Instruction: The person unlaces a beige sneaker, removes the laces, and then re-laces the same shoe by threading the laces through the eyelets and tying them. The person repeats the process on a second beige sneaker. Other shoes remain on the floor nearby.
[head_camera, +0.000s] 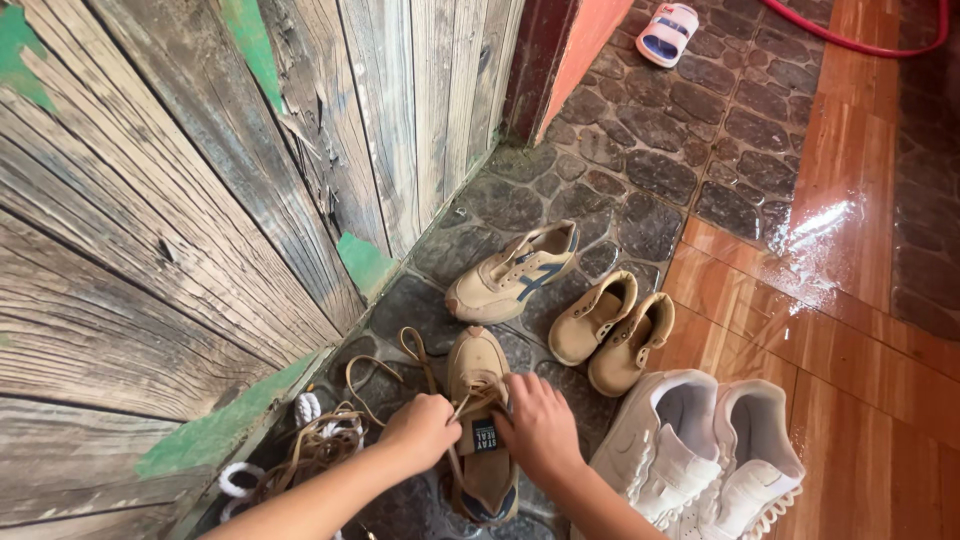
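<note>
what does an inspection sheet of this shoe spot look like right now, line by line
surface: dark stone floor meeting glossy red-brown tiles, with a wet shine on the tiles
job's things: tan sneaker with a long tan lace trailing to its left
clutter: matching tan sneaker, pair of tan boots, pair of white sneakers, heap of laces, white and pink sandal
grippers: left hand and right hand both at the lace over the sneaker's tongue
cables: red hose across the far tiles
surroundings: weathered wooden plank wall with green paint patches

Wooden wall (200, 200) left, shoes (610, 330) right
</note>
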